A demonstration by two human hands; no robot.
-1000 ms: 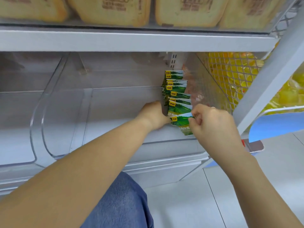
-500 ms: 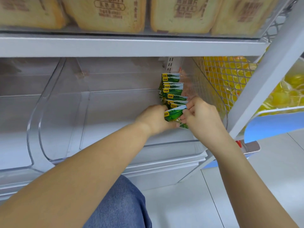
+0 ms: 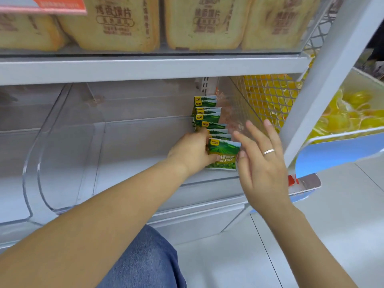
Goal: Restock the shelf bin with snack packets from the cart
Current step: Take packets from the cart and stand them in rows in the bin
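We see a row of small green snack packets (image 3: pixel 209 119), each with a yellow corner tag, standing on edge inside the clear shelf bin (image 3: pixel 62 142). Our left hand (image 3: pixel 192 151) grips the nearest packet (image 3: pixel 223 153), at the front of that row. Half a second ago our right hand (image 3: pixel 261 161) pinched that same packet; now its fingers are spread wide just beside it. A wire mesh divider (image 3: pixel 266 100) stands behind the right hand, yellow goods beyond it.

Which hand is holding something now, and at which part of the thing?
The left hand holds the front green packet by its left edge. The right hand is open and holds nothing.
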